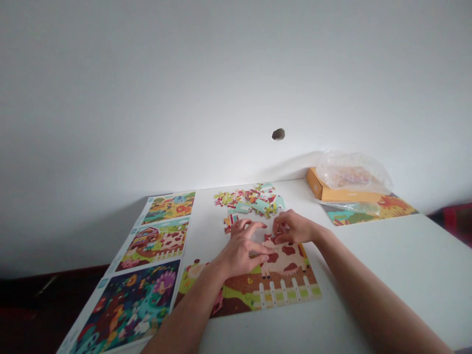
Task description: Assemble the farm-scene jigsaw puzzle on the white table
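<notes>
A partly joined jigsaw puzzle [280, 282] lies flat on the white table, showing a brown-spotted cow, a white fence and brown ground. Over its upper left part rests my left hand [243, 248], fingers spread, fingertips touching the pieces near the cow's head. My right hand [293, 228] is at the puzzle's top edge, its fingers pinched on a puzzle piece mostly hidden by them. Just behind both hands lies a heap of loose puzzle pieces [250, 199]. One or more separate pieces [227, 223] lie beyond my left hand.
Along the left edge lie printed picture sheets: a safari scene [169, 206], a farm scene [158, 243] and a dark night scene [132, 305]. At the back right, a clear plastic bag [350, 169] sits on an orange box [315, 184], beside another animal picture [391, 211]. A wall stands behind.
</notes>
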A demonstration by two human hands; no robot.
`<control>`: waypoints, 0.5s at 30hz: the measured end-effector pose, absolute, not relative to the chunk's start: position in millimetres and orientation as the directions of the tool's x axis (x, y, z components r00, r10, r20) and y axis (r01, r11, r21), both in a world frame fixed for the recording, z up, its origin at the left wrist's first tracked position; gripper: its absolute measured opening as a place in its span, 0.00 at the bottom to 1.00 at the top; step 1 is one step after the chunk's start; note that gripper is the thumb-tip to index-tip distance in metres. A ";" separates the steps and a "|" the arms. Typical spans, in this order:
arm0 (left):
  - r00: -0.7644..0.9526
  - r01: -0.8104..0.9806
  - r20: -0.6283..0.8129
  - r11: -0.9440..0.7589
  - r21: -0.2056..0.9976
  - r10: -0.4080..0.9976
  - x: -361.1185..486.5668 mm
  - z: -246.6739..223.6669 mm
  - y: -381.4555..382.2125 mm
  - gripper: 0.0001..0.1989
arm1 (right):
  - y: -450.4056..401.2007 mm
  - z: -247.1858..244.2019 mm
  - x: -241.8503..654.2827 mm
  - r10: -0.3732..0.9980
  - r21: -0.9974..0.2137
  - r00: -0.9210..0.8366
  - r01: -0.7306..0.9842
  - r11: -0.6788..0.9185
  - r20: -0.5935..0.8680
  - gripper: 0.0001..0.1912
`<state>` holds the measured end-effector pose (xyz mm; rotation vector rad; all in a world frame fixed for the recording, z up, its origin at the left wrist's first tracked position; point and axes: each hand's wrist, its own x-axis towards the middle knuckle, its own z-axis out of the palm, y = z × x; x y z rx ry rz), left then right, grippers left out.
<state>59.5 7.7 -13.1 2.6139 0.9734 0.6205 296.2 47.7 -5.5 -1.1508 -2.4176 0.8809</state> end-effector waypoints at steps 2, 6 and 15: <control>0.684 0.553 0.287 -0.734 0.396 0.670 59.6 -12.8 7.3 0.08 | 48.8 -5.9 295.7 0.771 -0.609 -0.635 0.592 0.527 0.049 0.09; 0.684 0.555 0.285 -0.732 0.395 0.672 59.9 -11.1 6.9 0.07 | 50.4 -6.9 294.8 0.749 -0.551 -0.656 0.595 0.585 0.087 0.09; 0.685 0.555 0.266 -0.723 0.411 0.678 60.4 -9.1 7.1 0.07 | 48.9 -10.6 296.1 0.820 -0.601 -0.562 0.620 0.504 0.109 0.11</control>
